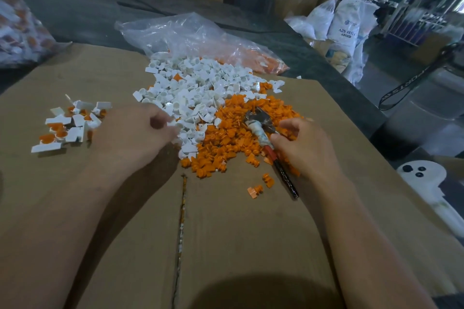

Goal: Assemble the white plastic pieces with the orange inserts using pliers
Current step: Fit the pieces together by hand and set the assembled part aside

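A heap of white plastic pieces (198, 85) lies on the cardboard, with a heap of orange inserts (233, 133) beside it on the right. Pliers (261, 130) with a taped, red and black handle lie across the orange heap. My right hand (303, 145) holds the pliers' handle, fingers curled over it. At the near edge of the white heap my left hand (140, 133) has its fingers curled among the white pieces; whether it pinches one is blurred. A small pile of assembled white-and-orange pieces (70, 125) sits to the left.
The flattened cardboard sheet (226, 233) covers the table, with a slit down its middle. A clear plastic bag (195, 35) with orange parts lies behind the heaps. Another bag of parts (20, 25) stands far left. Three loose orange inserts (261, 185) lie nearer me. White sacks (346, 22) and boxes stand beyond.
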A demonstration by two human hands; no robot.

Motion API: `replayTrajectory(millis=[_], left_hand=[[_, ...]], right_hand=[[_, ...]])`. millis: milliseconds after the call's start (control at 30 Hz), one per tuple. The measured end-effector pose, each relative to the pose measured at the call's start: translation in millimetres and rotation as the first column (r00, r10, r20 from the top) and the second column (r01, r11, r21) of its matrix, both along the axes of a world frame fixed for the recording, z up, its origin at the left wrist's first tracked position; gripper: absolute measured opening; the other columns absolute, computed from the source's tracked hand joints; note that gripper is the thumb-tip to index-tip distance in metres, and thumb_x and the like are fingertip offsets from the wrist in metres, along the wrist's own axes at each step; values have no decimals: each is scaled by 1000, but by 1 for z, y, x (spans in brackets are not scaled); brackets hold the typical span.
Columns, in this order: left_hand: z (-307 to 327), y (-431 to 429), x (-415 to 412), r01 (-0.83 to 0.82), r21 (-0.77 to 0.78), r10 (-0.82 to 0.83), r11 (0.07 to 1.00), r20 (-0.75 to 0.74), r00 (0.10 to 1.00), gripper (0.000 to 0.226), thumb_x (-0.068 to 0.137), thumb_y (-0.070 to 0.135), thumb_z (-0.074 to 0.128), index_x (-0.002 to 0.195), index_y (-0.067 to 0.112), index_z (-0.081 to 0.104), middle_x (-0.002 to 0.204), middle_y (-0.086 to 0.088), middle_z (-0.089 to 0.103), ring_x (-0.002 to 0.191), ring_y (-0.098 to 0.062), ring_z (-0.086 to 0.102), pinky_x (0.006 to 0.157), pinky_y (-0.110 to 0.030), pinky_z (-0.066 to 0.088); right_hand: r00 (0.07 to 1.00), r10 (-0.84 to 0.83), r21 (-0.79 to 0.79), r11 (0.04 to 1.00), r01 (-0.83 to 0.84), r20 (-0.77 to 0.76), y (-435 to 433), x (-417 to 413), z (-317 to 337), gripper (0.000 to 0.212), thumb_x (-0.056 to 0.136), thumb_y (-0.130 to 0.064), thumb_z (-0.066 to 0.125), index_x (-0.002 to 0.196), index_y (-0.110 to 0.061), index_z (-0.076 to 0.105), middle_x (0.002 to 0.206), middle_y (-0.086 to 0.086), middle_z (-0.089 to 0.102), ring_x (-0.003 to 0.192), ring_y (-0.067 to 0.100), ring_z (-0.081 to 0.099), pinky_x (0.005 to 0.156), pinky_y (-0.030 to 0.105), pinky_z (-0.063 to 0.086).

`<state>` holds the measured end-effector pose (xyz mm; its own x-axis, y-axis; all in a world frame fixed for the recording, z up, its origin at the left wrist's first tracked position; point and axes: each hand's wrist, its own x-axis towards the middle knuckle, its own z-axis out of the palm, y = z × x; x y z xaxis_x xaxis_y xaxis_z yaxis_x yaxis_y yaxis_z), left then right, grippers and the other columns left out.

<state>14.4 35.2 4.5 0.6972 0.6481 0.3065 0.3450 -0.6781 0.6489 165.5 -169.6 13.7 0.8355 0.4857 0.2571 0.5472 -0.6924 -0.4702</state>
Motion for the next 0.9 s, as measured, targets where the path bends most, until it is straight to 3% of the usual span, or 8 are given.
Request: replayTrajectory(millis=[100,233,367,533,633,733,833,900], left_hand=[[9,-10,-2,108,-314,-28,943,250,968,6,78,29,71,78,30,65,72,11,66,66,-2,60,57,-16,43],[15,-27,-1,267,-527,-89,807,338,937,5,77,17,70,79,22,69,60,13,67,51,3,59,48,-5,42],[14,-37,3,332,-675,-111,658,349,930,15,78,-2,65,80,12,68,58,5,67,52,-7,62,54,-15,52],[14,-42,4,373,-746,-138,552,359,923,20,81,-9,58,82,9,66,56,4,66,52,-7,63,51,-20,54],[15,-41,4,383,-764,-128,519,373,919,21,82,-10,56,82,9,67,59,3,67,54,-8,64,50,-18,53],[16,-41,4,406,-757,-147,512,388,910,22,81,-8,58,82,11,70,65,2,68,58,-7,65,53,-16,51],[14,-43,4,420,-759,-187,498,379,906,22,81,-5,58,84,13,71,62,7,67,59,-6,65,55,-15,52],[13,-45,5,433,-771,-190,468,390,901,20,82,-5,57,84,11,69,61,7,67,60,-8,66,55,-15,52]], right_hand=[[984,159,189,967,-171,78,9,-19,6,21,83,-32,64,101,-23,65,96,-15,54,93,1,53,81,22,44],[870,492,-9,870,-492,-15,24,-44,2,20,79,-35,68,94,-21,69,87,-5,61,82,8,54,74,26,45],[833,552,-137,822,-552,-43,33,-51,-3,32,80,-35,68,107,-18,65,91,-5,58,85,10,51,74,29,43],[821,571,-157,810,-565,-4,33,-52,-4,24,88,-25,59,110,-17,60,89,-7,47,85,9,45,71,26,37],[844,537,-66,842,-535,-1,29,-47,-1,21,91,-19,54,111,-18,61,88,-9,43,81,2,38,68,12,30],[892,452,148,882,-448,10,24,-45,3,11,88,-14,59,96,-21,63,80,-17,47,74,-3,45,67,6,33],[894,439,394,839,-375,-84,23,-48,5,22,85,-12,63,82,-33,57,79,-13,59,74,2,57,69,17,47],[889,448,440,821,-365,-98,24,-51,6,25,84,-11,65,80,-35,58,80,-7,64,76,10,61,71,28,52]])
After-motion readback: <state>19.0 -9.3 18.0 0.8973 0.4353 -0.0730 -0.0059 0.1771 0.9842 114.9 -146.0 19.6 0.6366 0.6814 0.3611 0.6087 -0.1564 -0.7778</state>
